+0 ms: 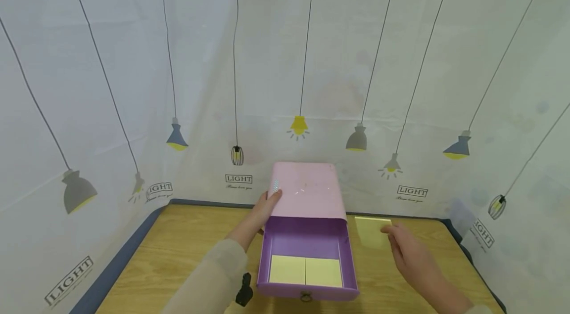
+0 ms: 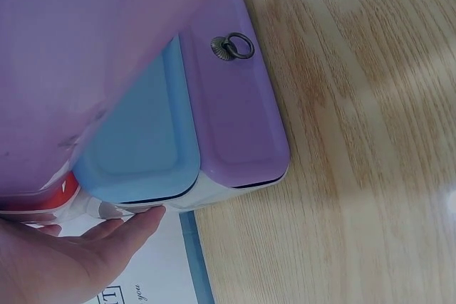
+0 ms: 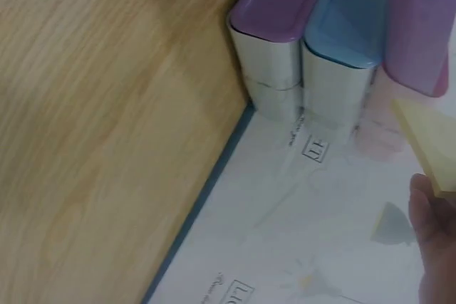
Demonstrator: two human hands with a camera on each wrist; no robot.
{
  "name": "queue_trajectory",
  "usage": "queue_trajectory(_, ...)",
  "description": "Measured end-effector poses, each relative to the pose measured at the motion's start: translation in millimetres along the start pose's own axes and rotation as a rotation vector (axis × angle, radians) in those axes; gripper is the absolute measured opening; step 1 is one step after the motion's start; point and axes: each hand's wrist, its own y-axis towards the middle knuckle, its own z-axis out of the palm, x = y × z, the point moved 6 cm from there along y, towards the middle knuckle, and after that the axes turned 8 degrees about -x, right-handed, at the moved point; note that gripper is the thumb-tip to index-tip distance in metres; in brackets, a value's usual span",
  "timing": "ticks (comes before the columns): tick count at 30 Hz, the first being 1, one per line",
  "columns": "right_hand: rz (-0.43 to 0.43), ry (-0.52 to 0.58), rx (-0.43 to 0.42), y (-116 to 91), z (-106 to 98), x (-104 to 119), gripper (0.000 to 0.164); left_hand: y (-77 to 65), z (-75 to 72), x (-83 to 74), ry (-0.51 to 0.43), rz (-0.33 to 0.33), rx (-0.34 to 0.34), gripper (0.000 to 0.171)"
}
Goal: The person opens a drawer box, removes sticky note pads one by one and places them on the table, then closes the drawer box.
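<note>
A drawer cabinet with a pink top (image 1: 307,190) stands at the back of the table. Its top purple drawer (image 1: 305,242) is pulled out, with two pads of yellow sticky notes (image 1: 288,269) side by side at the front. My left hand (image 1: 268,205) rests against the cabinet's left upper edge; in the left wrist view its fingers (image 2: 135,229) lie along the side wall. To the right of the drawer, my right hand (image 1: 411,257) pinches another yellow sticky note pad (image 1: 371,232) at its edge, above the table.
Below the pulled-out drawer, a blue drawer (image 2: 146,133) and a purple drawer (image 2: 235,112) with a ring pull are closed. The cabinet stands on a wooden table (image 1: 187,240). Behind it hangs a white cloth (image 1: 200,81) printed with lamps.
</note>
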Motion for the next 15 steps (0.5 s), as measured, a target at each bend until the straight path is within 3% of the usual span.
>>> queue_trajectory(5, 0.027, -0.057, 0.051, -15, 17, -13, 0.025, 1.4, -0.7, 2.2, -0.01, -0.006, 0.002, 0.089)
queue_trajectory(11, 0.196, -0.099, 0.213, -36, 39, -30, 0.02, 2.1, 0.4, 2.2, -0.007, -0.006, 0.011, 0.089)
queue_trajectory(15, 0.283, -0.062, 0.299, -48, 52, -39, 0.025, 2.0, 1.8, 2.1, -0.008, -0.009, 0.015, 0.089)
